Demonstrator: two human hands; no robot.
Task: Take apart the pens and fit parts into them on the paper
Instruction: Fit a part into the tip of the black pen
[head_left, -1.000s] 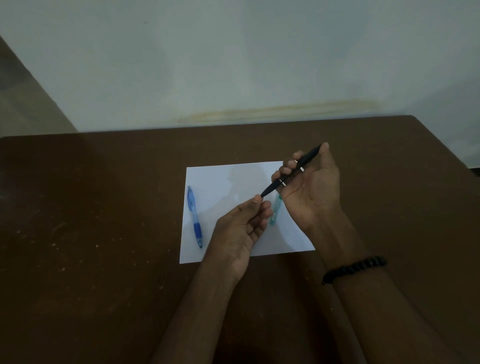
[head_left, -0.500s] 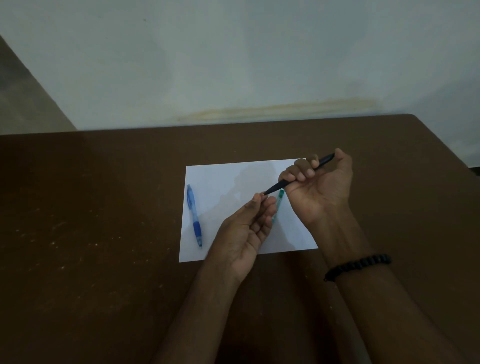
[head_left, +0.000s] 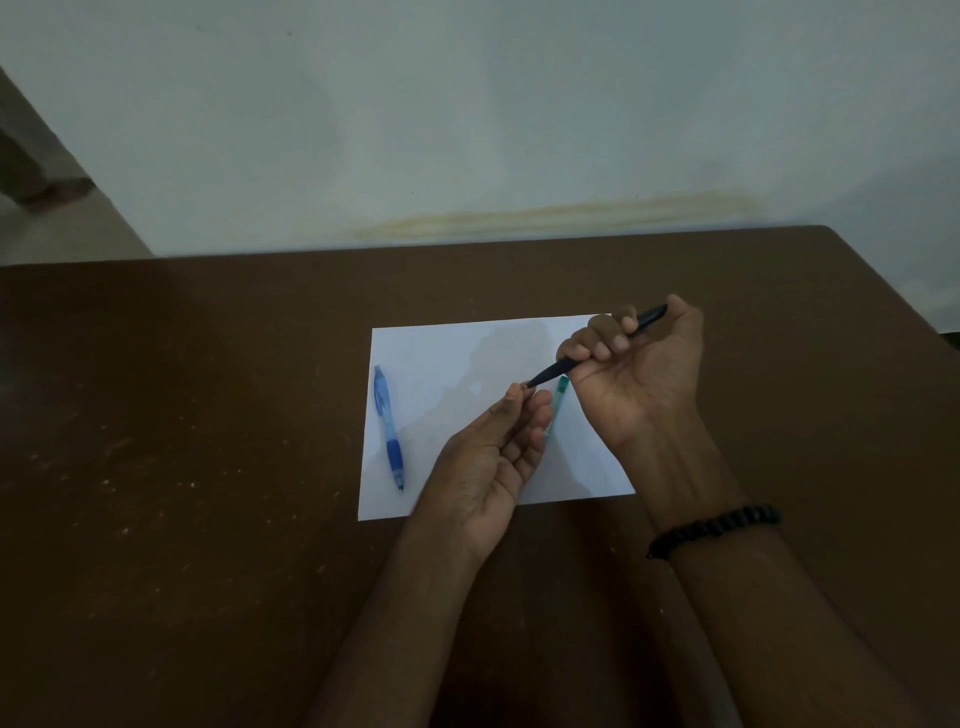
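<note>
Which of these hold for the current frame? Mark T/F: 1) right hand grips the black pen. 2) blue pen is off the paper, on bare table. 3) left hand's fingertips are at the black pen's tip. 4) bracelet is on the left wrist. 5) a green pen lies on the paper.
1) The right hand grips the black pen: true.
2) False. The blue pen lies on the paper, near its left edge.
3) The left hand has its fingertips at the black pen's tip: true.
4) False. The black bead bracelet is on the right wrist.
5) The green pen lies on the paper, partly hidden by the hands: true.
</note>
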